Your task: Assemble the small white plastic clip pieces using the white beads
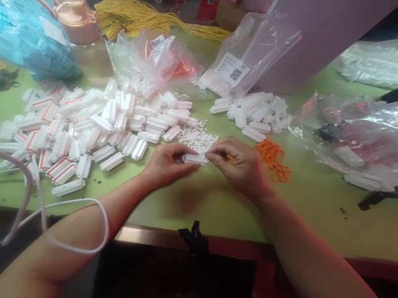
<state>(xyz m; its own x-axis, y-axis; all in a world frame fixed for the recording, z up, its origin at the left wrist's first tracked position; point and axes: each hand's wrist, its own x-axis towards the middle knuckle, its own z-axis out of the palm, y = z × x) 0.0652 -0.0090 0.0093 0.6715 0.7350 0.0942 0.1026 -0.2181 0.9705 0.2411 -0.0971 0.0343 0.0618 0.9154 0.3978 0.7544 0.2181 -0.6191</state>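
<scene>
My left hand (pixel 169 164) is closed around one end of a white plastic housing (pixel 195 159), held just above the green table. At the housing's other end, the fingertips of my right hand (pixel 236 163) are pinched together; whether a small part sits between them is too small to make out. Right behind both hands lies a heap of tiny white pieces (pixel 199 137). Orange rectangular frames (pixel 273 159) lie in a loose pile beside my right hand. A large heap of white housings (pixel 101 120), some with red edging, spreads out behind my left arm.
A smaller pile of white pieces (pixel 254 114) lies behind my right hand. Clear bags (pixel 234 68) and a bottle (pixel 80 31) stand at the back, near yellow cords (pixel 136 13). More plastic bags (pixel 367 140) cover the right side. A white cable (pixel 103 217) loops over my left forearm.
</scene>
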